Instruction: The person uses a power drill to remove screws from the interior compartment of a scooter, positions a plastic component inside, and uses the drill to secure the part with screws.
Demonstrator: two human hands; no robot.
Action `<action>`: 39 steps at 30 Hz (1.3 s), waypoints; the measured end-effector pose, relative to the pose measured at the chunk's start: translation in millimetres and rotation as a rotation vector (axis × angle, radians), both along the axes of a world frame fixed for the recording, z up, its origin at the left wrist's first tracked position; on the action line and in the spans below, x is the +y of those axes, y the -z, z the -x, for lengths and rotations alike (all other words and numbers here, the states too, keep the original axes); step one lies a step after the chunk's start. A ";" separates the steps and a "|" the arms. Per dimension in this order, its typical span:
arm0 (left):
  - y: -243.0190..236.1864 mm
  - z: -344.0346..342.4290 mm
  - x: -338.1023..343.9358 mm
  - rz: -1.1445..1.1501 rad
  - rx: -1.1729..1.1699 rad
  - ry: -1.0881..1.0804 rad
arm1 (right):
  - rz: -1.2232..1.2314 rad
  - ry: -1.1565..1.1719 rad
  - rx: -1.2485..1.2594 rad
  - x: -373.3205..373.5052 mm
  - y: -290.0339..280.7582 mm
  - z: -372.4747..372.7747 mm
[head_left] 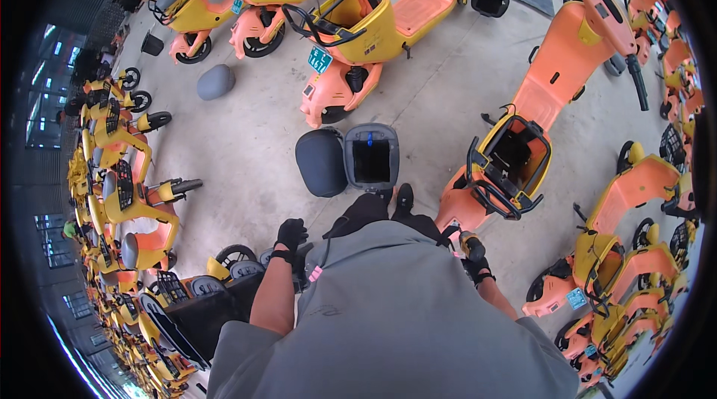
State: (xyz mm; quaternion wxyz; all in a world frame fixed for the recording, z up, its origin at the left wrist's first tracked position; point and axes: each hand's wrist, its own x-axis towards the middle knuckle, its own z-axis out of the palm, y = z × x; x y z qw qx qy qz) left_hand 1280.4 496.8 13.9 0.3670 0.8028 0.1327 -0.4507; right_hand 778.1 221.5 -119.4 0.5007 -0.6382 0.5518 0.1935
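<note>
A grey shirt [381,317] is closest, with the person's arms out on both sides. The left hand [292,235], in a black glove, is curled up like a fist, and I can't see anything in it. The right hand [476,270], gloved too, is wrapped around a yellow and black power tool [472,245]. The tool is by the person's right side, near the orange end of a scooter [457,210]. That scooter has an open box with a dark inside. In front of the feet, a dark rounded seat [321,163] lies on the floor [246,138], just beside a grey open-looking piece [371,130] with a blue bit.
</note>
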 end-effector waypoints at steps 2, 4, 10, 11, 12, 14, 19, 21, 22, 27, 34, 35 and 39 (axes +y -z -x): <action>4.5 -16.9 22.6 0.086 0.031 0.370 | -0.040 0.013 0.081 -3.8 -4.3 -5.5; 2.0 -32.9 31.8 0.066 -0.006 0.509 | -0.083 0.038 0.162 -5.7 -11.2 -14.7; -16.6 -81.1 24.8 0.189 0.093 0.331 | 0.084 -0.040 -0.024 -7.3 18.0 -29.8; -33.1 -79.7 16.6 0.176 0.107 0.137 | 0.135 -0.085 -0.063 -6.5 30.4 -32.4; -51.0 -77.6 1.0 0.163 0.052 0.215 | 0.189 -0.116 -0.090 -2.9 39.2 -31.4; -71.0 -71.9 -21.8 0.159 -0.005 0.294 | 0.250 -0.105 -0.142 3.4 51.4 -31.7; -46.8 -76.8 -32.6 0.017 -0.065 0.063 | 0.358 -0.189 -0.372 -4.1 9.5 -60.5; -53.8 -62.0 -49.8 -0.005 -0.092 0.069 | 0.475 -0.200 -0.443 1.5 13.2 -54.6; -55.7 -56.4 -55.2 -0.038 -0.128 0.071 | 0.468 -0.201 -0.441 3.1 14.1 -53.9; -39.4 -52.3 -43.7 -0.057 -0.053 0.081 | 0.256 -0.122 -0.248 11.0 22.1 -38.2; -27.6 -50.4 -43.1 -0.082 0.070 0.027 | 0.141 -0.081 -0.095 -1.3 35.5 -36.7; -27.6 -51.2 -43.9 -0.077 0.085 0.012 | 0.128 -0.080 -0.083 -3.2 36.5 -38.2; 18.1 -69.2 -16.9 0.025 -0.015 0.588 | 0.099 -0.081 -0.044 -16.5 43.8 -50.2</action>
